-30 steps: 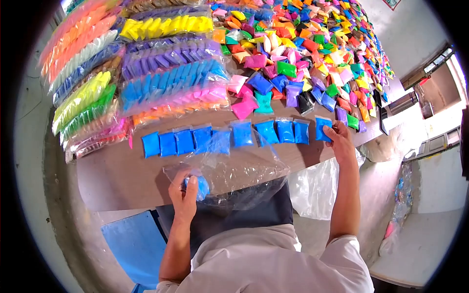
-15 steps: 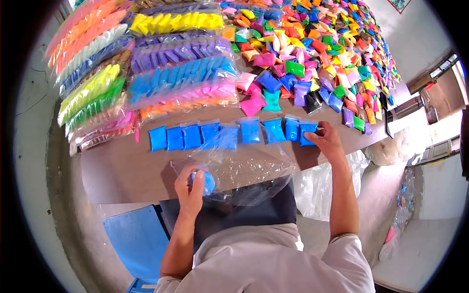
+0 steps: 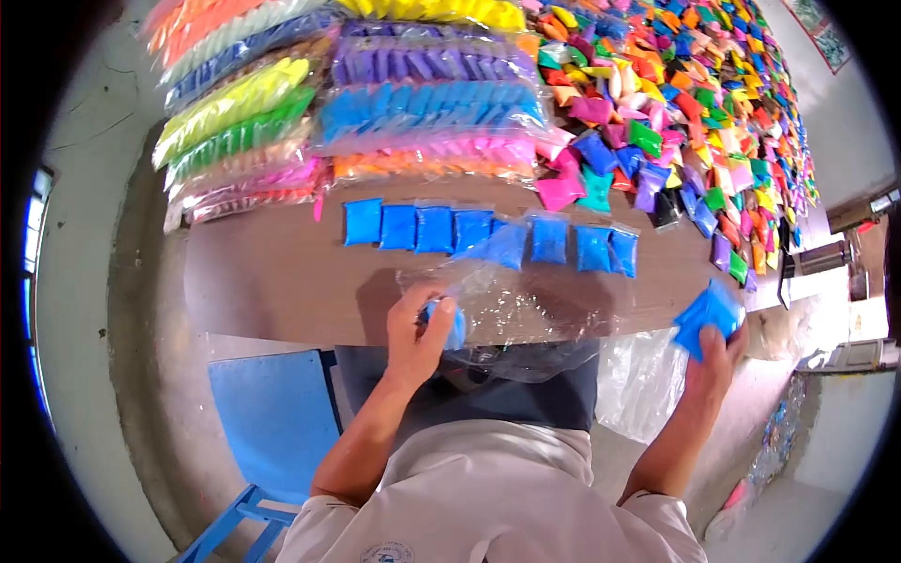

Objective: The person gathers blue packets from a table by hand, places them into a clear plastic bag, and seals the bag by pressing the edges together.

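Observation:
My left hand is closed around a small blue packet near the table's front edge. Against that hand lies a large clear plastic bag, spread over the table edge and partly over my lap. Raised off the right front of the table, my right hand grips a blue packet; it may be more than one, as the edges are blurred. Between the hands and the stacks runs a row of several blue packets, some partly under the clear bag.
Clear bags of sorted packets are stacked at the back left. A large heap of loose multicoloured packets covers the back right of the table. A blue chair stands at the left, and white plastic sheeting hangs at the right.
My right hand has picked up the packet at the row's right end and moved right and toward me. My left hand keeps its packet. The whole view has shifted.

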The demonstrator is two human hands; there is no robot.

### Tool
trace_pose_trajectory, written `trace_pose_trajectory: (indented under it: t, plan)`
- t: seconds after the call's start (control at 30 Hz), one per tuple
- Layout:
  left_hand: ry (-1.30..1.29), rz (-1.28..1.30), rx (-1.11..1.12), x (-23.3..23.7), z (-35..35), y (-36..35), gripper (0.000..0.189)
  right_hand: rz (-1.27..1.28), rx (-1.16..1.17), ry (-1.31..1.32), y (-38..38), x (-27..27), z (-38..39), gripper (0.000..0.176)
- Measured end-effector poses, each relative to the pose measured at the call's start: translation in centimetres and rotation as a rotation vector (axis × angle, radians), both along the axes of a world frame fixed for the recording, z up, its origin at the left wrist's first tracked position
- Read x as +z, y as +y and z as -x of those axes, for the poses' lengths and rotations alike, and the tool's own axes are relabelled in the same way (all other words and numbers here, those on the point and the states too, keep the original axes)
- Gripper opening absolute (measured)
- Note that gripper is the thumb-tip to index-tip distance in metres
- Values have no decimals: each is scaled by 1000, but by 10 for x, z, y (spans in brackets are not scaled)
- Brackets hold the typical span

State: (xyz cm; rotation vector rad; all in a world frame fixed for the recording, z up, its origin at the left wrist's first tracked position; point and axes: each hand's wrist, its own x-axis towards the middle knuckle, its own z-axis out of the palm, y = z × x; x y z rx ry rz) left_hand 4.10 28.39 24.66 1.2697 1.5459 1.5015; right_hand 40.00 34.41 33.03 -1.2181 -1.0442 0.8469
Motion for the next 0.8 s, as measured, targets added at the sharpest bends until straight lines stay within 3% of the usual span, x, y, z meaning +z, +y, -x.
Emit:
trace_pose_trajectory:
  t: [0.07, 0.13, 0.2, 0.4, 0.57, 0.67, 0.8]
  plan:
    - [-55, -6, -32, 5, -2, 2, 18, -78, 134, -46, -34, -6, 33, 70]
    - [-65, 6, -40, 1, -2, 2, 18, -63, 579, -350, -37, 21, 81, 54]
    - [-76, 16, -47, 0, 0, 1, 17, -195, 606, -491, -35, 10, 126, 49]
    - [-61, -45, -28, -1, 1, -2, 17, -116, 440, -782, -16, -42, 185, 50]
    - [-87, -14, -11, -1, 2, -4, 18, -204, 558, -797, -24, -53, 194, 60]
    - [-90, -2, -7, 0, 3, -6, 19, 59, 835, -605, -26, -26, 183, 67]
    - [-47, -43, -24, -4, 2, -2, 20, 101, 877, -563, -22, -34, 170, 62]
